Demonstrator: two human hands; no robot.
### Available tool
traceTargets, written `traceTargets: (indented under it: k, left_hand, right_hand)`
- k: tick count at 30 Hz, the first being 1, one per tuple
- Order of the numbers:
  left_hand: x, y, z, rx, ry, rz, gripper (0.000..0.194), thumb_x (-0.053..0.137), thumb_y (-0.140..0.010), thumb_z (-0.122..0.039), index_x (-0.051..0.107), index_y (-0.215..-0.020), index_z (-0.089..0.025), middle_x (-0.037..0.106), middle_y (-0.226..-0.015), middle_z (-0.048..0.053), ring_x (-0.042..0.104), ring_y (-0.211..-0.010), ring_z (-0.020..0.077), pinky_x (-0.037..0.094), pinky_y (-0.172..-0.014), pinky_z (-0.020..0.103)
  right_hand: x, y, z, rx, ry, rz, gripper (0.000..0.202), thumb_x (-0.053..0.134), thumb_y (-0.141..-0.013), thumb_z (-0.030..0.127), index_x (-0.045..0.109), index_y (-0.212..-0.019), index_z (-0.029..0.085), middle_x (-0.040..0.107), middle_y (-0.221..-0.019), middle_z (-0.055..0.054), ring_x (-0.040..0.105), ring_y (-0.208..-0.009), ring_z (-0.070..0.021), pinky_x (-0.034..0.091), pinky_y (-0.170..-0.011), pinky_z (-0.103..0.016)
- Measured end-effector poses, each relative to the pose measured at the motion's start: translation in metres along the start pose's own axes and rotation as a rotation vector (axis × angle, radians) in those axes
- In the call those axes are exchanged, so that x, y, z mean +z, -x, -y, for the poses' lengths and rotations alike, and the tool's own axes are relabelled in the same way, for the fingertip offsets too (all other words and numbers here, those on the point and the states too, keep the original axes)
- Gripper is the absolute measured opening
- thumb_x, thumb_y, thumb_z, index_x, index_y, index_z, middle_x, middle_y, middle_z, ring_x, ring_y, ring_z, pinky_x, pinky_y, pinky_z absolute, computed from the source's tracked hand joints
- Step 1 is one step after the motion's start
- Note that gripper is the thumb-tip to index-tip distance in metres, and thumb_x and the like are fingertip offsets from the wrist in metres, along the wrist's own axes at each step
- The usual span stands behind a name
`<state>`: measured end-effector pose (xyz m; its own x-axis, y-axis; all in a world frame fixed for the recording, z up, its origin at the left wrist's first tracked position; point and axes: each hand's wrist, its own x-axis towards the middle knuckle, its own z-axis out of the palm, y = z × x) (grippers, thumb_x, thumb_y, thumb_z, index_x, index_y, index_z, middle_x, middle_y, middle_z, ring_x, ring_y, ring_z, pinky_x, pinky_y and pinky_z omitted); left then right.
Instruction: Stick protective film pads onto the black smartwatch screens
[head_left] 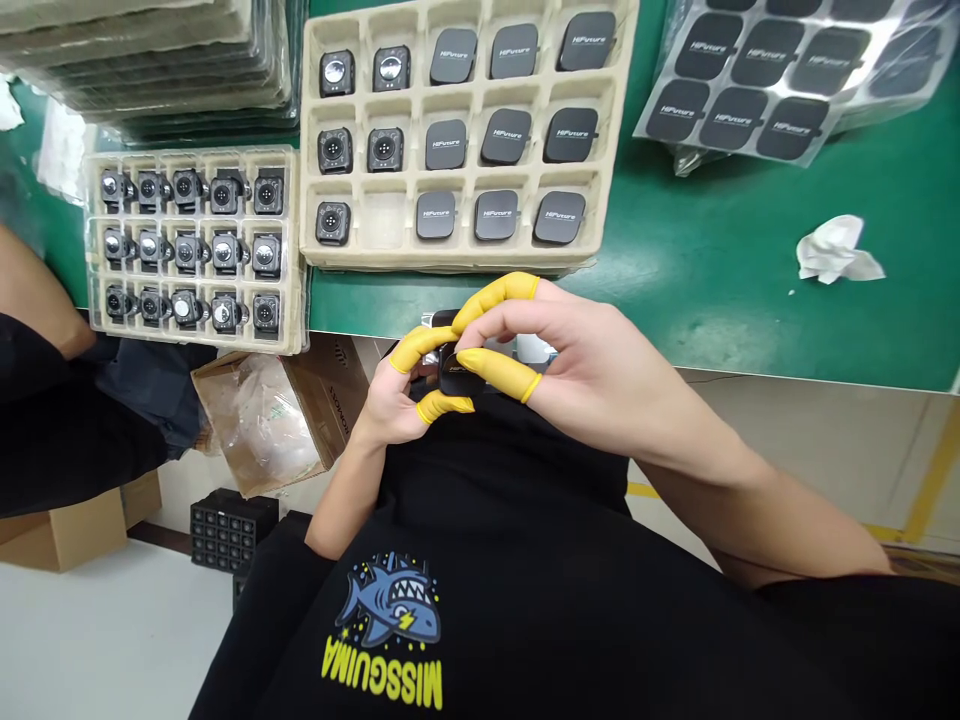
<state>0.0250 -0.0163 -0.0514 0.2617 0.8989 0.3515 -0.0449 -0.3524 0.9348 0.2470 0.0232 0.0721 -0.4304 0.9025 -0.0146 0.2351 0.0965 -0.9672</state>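
In front of my chest, a black square smartwatch (453,382) with part of a white print on its face is held between both hands. My left hand (409,385) wraps thumb and index finger round its left side. From the right, my right hand (551,360) closes over it, thumb and fingers at the face and upper edge. Yellow finger cots cover several fingertips. My fingers hide much of the watch. Just beyond lies a beige tray (457,257), where bare watches sit at left and watches with dark HiFuture squares (495,215) at right.
A second tray (196,338) of watches lies left, below stacked trays (150,60). Sheets of HiFuture stickers (739,120) lie at upper right, near a crumpled tissue (836,250). An open carton (262,425) stands under the green table's (712,330) edge. Another person's arm (37,290) is at left.
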Motion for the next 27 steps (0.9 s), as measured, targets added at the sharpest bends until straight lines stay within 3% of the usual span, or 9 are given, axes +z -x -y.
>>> traceTargets:
  k: [7, 10, 13, 17, 22, 27]
  left_hand:
    - [0.001, -0.002, -0.006, -0.023, 0.06, -0.004, 0.068, 0.089, -0.095, -0.056, 0.066, -0.155, -0.034, 0.077, -0.131, 0.007, 0.081, -0.102, 0.0215, 0.069, -0.075, 0.025]
    - [0.001, -0.003, -0.008, -0.053, 0.09, -0.021, 0.067, 0.091, -0.094, -0.053, 0.068, -0.153, -0.032, 0.078, -0.132, 0.008, 0.083, -0.11, 0.0256, 0.071, -0.081, 0.029]
    - [-0.001, -0.003, -0.011, -0.118, 0.118, -0.032, 0.069, 0.095, -0.089, -0.054, 0.071, -0.149, -0.031, 0.078, -0.135, 0.009, 0.084, -0.114, 0.0282, 0.073, -0.088, 0.033]
    - [-0.003, -0.002, -0.012, -0.154, 0.156, -0.074, 0.069, 0.098, -0.086, -0.051, 0.073, -0.146, -0.03, 0.079, -0.133, 0.009, 0.085, -0.101, 0.0233, 0.074, -0.086, 0.032]
    - [-0.001, -0.003, -0.013, -0.149, 0.187, -0.096, 0.067, 0.099, -0.084, -0.054, 0.076, -0.141, -0.027, 0.081, -0.134, 0.01, 0.086, -0.104, 0.0236, 0.072, -0.084, 0.028]
    - [0.0, -0.001, -0.016, -0.148, 0.215, -0.051, 0.067, 0.099, -0.085, -0.05, 0.075, -0.145, -0.03, 0.083, -0.13, 0.009, 0.087, -0.103, 0.0235, 0.072, -0.08, 0.027]
  right_hand:
    - [0.004, 0.001, -0.005, -0.073, 0.082, -0.021, 0.012, 0.072, -0.099, 0.017, 0.078, -0.099, 0.027, 0.078, -0.117, -0.007, 0.072, -0.108, -0.0276, 0.062, -0.089, -0.043]
    - [0.004, 0.005, -0.006, -0.101, 0.134, -0.026, 0.018, 0.071, -0.102, 0.018, 0.079, -0.114, 0.028, 0.079, -0.125, -0.008, 0.072, -0.113, -0.029, 0.063, -0.089, -0.044]
    - [0.0, 0.013, -0.001, -0.129, 0.221, -0.092, 0.031, 0.071, -0.103, 0.02, 0.075, -0.132, 0.03, 0.079, -0.13, -0.008, 0.073, -0.114, -0.0304, 0.063, -0.09, -0.045]
    - [-0.007, 0.026, 0.009, -0.193, 0.383, -0.203, 0.029, 0.071, -0.108, 0.022, 0.07, -0.136, 0.03, 0.079, -0.122, -0.008, 0.074, -0.109, -0.0294, 0.062, -0.092, -0.044]
    - [-0.005, 0.029, 0.007, -0.238, 0.496, -0.059, 0.035, 0.073, -0.111, 0.039, 0.063, -0.141, 0.024, 0.078, -0.11, -0.01, 0.072, -0.1, -0.0298, 0.06, -0.081, -0.042]
    - [0.003, 0.02, 0.0, -0.142, 0.461, 0.027, 0.028, 0.078, -0.107, 0.043, 0.065, -0.124, 0.024, 0.076, -0.102, -0.006, 0.071, -0.09, -0.0258, 0.056, -0.077, -0.037]
